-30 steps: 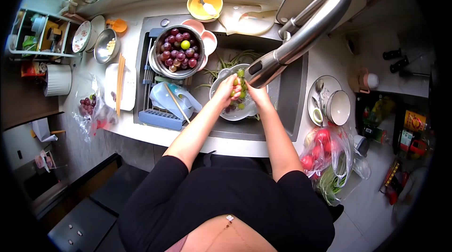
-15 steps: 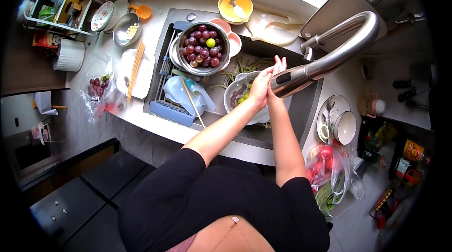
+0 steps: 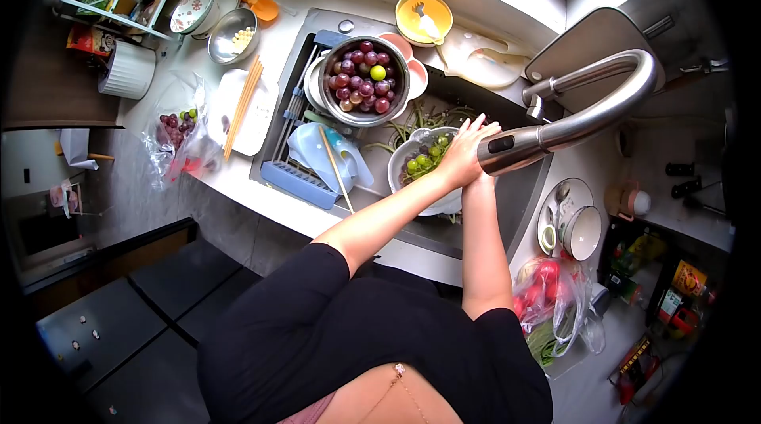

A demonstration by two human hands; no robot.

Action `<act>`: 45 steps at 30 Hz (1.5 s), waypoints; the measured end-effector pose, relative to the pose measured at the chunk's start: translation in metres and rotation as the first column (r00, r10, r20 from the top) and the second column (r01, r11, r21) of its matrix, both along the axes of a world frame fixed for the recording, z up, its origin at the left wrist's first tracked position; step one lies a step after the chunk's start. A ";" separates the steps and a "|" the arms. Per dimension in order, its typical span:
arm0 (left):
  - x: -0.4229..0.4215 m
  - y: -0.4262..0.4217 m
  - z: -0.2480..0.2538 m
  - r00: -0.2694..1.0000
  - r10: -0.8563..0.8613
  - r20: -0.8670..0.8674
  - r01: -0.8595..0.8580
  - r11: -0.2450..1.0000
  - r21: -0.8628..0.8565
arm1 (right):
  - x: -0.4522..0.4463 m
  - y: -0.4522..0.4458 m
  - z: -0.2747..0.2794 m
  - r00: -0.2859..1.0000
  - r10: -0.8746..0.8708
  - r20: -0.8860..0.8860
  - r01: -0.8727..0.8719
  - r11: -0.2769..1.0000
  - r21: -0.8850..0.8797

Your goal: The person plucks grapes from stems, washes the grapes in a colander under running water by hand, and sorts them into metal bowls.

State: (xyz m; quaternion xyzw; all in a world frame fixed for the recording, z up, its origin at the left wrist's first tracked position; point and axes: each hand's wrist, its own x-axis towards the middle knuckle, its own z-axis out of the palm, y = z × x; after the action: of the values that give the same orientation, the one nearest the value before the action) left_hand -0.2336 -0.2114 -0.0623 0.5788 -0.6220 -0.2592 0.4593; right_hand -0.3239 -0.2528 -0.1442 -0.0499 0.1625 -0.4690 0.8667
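Observation:
Under the head of the steel faucet (image 3: 515, 150), my left hand (image 3: 464, 156) lies over my right hand (image 3: 482, 180). The left fingers are stretched out with nothing in them. Most of the right hand, its fingers included, is hidden behind the left hand and the faucet. Just left of the hands, a white colander (image 3: 399, 170) in the sink (image 3: 519, 210) holds green grapes (image 3: 423, 161) and some dark ones. Green beans (image 3: 428, 119) lie behind the colander. A metal bowl of red grapes (image 3: 361, 79) with one green grape stands at the sink's left side.
Blue rack (image 3: 297, 185) with a pale blue item and a stick at the sink's left. White tray with chopsticks (image 3: 243, 111), bagged grapes (image 3: 176, 127) and a metal bowl (image 3: 233, 36) farther left. At right are a plate with a cup (image 3: 583, 232) and bagged red produce (image 3: 547, 285).
The green grapes once between my hands now lie in the colander. My hands have come together under the faucet, the left sliding over the right. The view has shifted, moving the sink rightward.

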 end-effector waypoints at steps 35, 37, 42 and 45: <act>0.138 0.123 0.008 0.358 0.529 -0.769 -0.209 0.848 0.486 | 0.187 0.028 0.146 0.777 0.102 -0.621 -0.351 0.890 -0.292; 0.141 0.123 0.008 0.362 0.526 -0.770 -0.195 0.850 0.489 | 0.178 0.028 0.158 0.799 0.147 -0.583 -0.344 0.907 -0.243; 0.144 0.124 0.003 0.356 0.531 -0.769 -0.202 0.847 0.492 | 0.153 0.024 0.138 0.451 -0.117 -0.885 -0.544 0.750 -0.376; 0.145 0.124 0.004 0.382 0.523 -0.762 -0.190 0.851 0.489 | 0.156 0.027 0.126 0.194 -0.554 -0.810 -0.756 0.441 -0.483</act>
State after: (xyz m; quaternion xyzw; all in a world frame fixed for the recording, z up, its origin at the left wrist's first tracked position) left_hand -0.0890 -0.0879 -0.0583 0.5499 -0.1034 -0.5082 0.6547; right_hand -0.1683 -0.2256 -0.0182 -0.7893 0.3885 -0.2442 0.4080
